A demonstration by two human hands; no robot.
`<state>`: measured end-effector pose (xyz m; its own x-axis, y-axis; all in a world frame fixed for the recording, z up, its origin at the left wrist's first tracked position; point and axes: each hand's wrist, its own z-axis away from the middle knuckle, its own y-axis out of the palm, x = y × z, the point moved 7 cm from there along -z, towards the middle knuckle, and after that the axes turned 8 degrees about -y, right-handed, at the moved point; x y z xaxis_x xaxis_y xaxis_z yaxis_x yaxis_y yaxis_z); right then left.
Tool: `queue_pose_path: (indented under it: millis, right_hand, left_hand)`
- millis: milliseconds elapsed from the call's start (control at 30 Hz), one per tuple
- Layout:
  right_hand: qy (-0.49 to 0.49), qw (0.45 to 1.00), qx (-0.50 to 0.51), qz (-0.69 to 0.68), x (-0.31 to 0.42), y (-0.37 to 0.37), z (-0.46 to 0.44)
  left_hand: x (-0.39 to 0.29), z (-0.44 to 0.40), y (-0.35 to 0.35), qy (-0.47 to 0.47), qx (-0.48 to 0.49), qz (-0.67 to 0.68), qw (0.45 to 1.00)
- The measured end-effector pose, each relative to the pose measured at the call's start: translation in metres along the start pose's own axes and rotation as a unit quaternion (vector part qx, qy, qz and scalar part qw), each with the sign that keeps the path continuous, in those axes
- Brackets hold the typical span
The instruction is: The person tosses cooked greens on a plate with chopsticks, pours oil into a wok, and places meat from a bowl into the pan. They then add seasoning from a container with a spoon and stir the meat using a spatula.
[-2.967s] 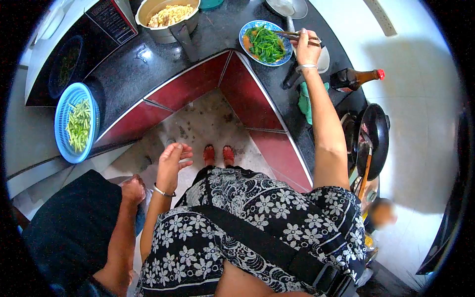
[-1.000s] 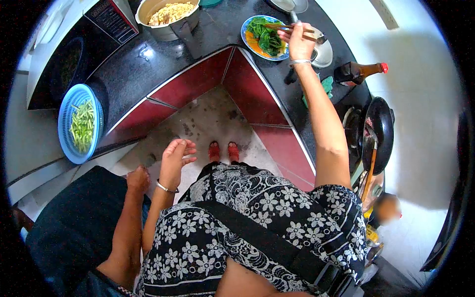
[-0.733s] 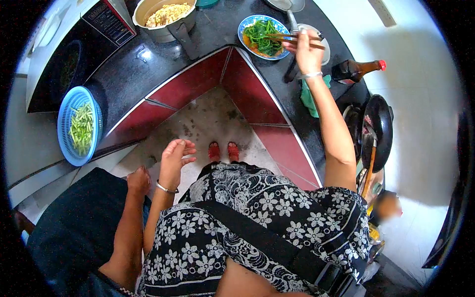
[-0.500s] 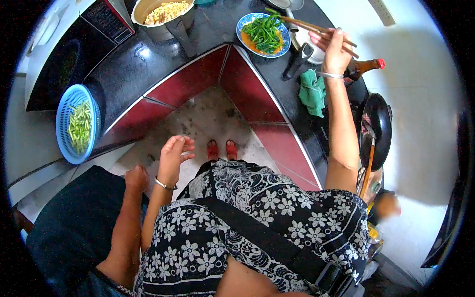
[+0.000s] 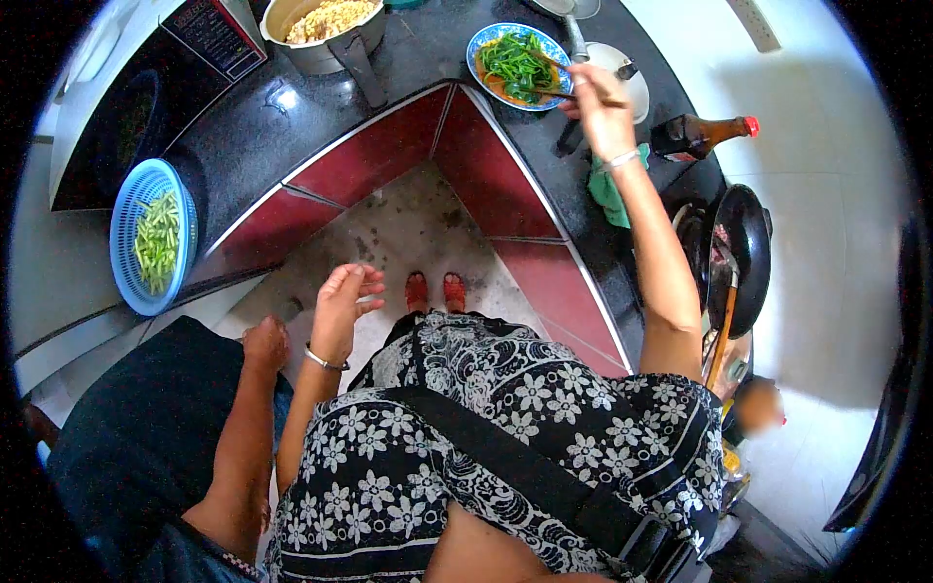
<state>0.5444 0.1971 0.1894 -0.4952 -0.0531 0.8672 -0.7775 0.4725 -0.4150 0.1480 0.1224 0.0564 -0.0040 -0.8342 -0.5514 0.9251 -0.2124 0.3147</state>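
Observation:
Held in my right hand (image 5: 601, 115) is a pair of wooden chopsticks (image 5: 554, 94), with the tips at the cooked leafy greens (image 5: 515, 66). The greens lie on a blue-and-white patterned plate (image 5: 473, 75) with orange-brown sauce, on the black counter. Beneath my right wrist is a green cloth (image 5: 606, 194), partly covered. My left hand (image 5: 345, 296) hangs in the air over the floor, its fingers loosely curved and apart, holding nothing.
A blue basket (image 5: 119, 233) of cut green stems is at the left. A pot (image 5: 321, 60) of yellow grains stands at the back. On the right are a brown bottle (image 5: 690, 138), a saucer (image 5: 637, 89) and a wok (image 5: 753, 272) with a spatula (image 5: 725, 330). Another person's arm (image 5: 243, 437) is left.
My right hand has moved left and slightly down, bringing the chopsticks from the plate's upper right edge down into the greens. The bottle is now uncovered. My left hand stays put.

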Motion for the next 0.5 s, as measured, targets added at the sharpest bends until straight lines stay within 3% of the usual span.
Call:
queue_pose_path:
  millis: [33, 133, 267, 367, 400, 500]
  right_hand:
    - [-0.127, 0.981, 0.026, 0.148, 0.002, 0.005, 0.000]
    - [-0.278, 0.926, 0.078, 0.241, 0.028, 0.025, 0.010]
    - [-0.248, 0.912, 0.148, 0.290, 0.022, 0.031, 0.015]
    - [-0.225, 0.963, 0.005, 0.149, 0.002, 0.006, 0.006]
    - [-0.109, 0.993, -0.050, -0.003, -0.022, -0.002, 0.000]
    - [-0.019, 0.968, -0.185, -0.168, -0.038, -0.031, -0.012]
  left_hand:
    - [0.001, 0.000, 0.000, -0.001, -0.001, 0.000, 1.000]
    - [0.000, 0.002, 0.002, -0.004, -0.004, 0.004, 1.000]
    - [0.001, 0.003, 0.002, 0.004, -0.002, 0.001, 1.000]
    - [0.001, 0.007, 0.003, 0.007, -0.002, -0.004, 1.000]
    - [0.002, 0.007, 0.004, 0.008, -0.002, -0.002, 1.000]
    - [0.003, 0.008, 0.003, 0.009, -0.005, 0.000, 1.000]
